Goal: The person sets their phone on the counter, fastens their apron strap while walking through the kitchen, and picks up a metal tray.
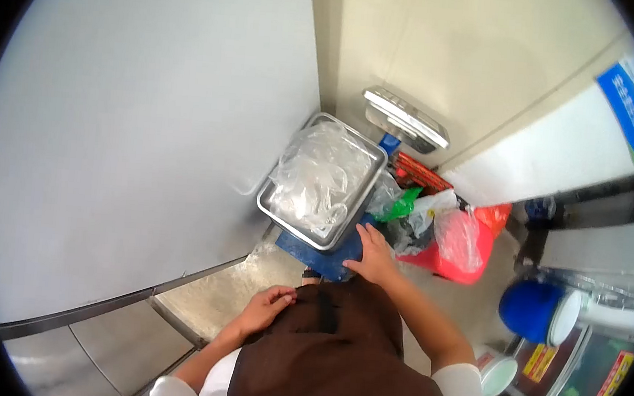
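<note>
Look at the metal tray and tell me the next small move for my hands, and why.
I'd probably bring your left hand up to the near rim of the metal tray. Your right hand is already open close to the tray's near end, while the left is back at the apron, and clear plastic lies in the tray.

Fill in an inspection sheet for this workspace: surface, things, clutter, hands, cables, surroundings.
Surface: blue platform, marked in places.
Things: metal tray on the platform, crumpled clear plastic inside.
Clutter: mixed bags in and around a pink bin.
Hands: left at the apron, its grip unclear; right open beside the tray.
Cables: nothing seen for certain.
Surroundings: display head behind the tray; blue tub at far right.
</note>
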Demonstrator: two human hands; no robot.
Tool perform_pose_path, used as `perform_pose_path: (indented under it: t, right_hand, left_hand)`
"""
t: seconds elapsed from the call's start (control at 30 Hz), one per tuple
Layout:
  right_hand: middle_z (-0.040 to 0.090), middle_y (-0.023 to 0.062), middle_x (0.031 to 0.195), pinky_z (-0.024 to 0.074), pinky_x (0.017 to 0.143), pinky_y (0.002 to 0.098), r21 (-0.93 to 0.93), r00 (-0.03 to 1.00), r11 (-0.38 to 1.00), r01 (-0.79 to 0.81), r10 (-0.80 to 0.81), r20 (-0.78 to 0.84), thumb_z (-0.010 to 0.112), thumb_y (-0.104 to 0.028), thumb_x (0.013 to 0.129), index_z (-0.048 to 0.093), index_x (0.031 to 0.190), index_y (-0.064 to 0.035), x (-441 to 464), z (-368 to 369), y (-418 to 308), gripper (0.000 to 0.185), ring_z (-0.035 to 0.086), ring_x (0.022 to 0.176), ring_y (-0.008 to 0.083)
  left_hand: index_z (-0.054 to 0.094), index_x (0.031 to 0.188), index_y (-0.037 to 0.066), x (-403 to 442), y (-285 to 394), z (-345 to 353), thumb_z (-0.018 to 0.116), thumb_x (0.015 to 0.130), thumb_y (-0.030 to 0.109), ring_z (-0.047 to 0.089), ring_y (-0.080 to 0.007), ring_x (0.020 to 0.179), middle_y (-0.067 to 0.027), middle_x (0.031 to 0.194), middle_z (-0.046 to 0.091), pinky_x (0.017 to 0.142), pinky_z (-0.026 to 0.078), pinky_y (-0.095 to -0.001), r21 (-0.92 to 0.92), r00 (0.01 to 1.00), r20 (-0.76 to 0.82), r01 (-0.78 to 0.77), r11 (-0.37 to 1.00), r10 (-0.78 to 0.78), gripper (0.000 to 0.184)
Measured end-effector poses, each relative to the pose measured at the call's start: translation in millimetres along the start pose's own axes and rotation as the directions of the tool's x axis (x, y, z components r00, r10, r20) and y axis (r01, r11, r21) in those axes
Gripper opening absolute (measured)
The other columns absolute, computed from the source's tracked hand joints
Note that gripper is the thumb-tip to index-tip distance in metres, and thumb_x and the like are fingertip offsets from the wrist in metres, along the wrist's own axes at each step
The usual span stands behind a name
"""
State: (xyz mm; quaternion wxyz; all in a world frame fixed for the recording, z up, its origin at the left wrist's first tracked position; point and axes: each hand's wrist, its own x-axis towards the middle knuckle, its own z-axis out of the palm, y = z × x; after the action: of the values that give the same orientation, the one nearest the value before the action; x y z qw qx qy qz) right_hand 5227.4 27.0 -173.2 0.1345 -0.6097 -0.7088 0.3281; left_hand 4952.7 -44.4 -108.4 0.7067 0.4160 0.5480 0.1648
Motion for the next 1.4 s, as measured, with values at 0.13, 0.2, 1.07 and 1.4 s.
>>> perform_pose_path:
  t: [0.13, 0.2, 1.07, 1.4]
  right_hand:
    - [0.017, 0.0250, 0.134, 0.0235, 0.097, 0.0468, 0.011, 0.992, 0.994, -0.105, 0.104, 0.072, 0.072, -0.038, 0.058, 0.022, 0.130, -0.0039, 81.9, 16.9, 23.4, 0.094, 0.021, 0.123, 0.0379]
    - [0.007, 0.0262, 0.136, 0.0232, 0.098, 0.0461, 0.102, 0.969, 0.966, -0.239, 0.231, 0.082, 0.072, -0.044, 0.056, 0.015, 0.133, -0.0055, 128.6, 35.8, 49.2, 0.103, 0.016, 0.125, 0.0379]
    - [0.056, 0.0049, 0.079, 0.0430, 0.055, 0.0314, 0.762, 0.768, 0.132, -0.634, 0.222, 0.600, 0.052, -0.028, 0.078, 0.057, 0.094, -0.0043, 121.6, -5.6, 238.6, 0.029, 0.053, 0.069, 0.0160]
    - [0.036, 0.0248, 0.124, 0.0241, 0.098, 0.0434, 0.278, 0.677, 0.792, -0.544, 0.609, -0.413, 0.054, -0.019, 0.076, 0.035, 0.122, 0.0019, 60.2, -94.4, 477.8, 0.054, 0.030, 0.118, 0.0358]
  left_hand:
    - [0.053, 0.102, -0.001, -9.3, -21.3, 16.2, 0.049, 0.086, 0.017, 0.052, -0.0098, 0.085, -0.0040, 0.090, 0.059, 0.077, 0.040, -0.0221, -0.148, 0.976, -0.213, 0.023, 0.989, -0.054, 0.024]
    - [0.053, 0.101, -0.002, -18.8, -12.3, 34.7, 0.049, 0.086, 0.015, 0.053, -0.0102, 0.084, -0.0040, 0.090, 0.059, 0.076, 0.041, -0.0227, -0.204, 0.907, -0.388, 0.089, 0.975, -0.164, 0.023]
    - [0.051, 0.107, -0.001, 29.1, 20.5, 183.1, 0.051, 0.084, 0.016, 0.055, -0.0154, 0.089, -0.0104, 0.095, 0.060, 0.079, 0.042, -0.0262, -0.109, 0.761, -0.536, 0.365, 0.924, -0.364, 0.028]
    - [0.052, 0.108, 0.005, 43.0, 51.1, 189.8, 0.052, 0.084, 0.019, 0.057, -0.0178, 0.091, -0.0111, 0.095, 0.060, 0.077, 0.043, -0.0280, 0.014, 0.756, -0.549, 0.435, 0.900, -0.356, 0.028]
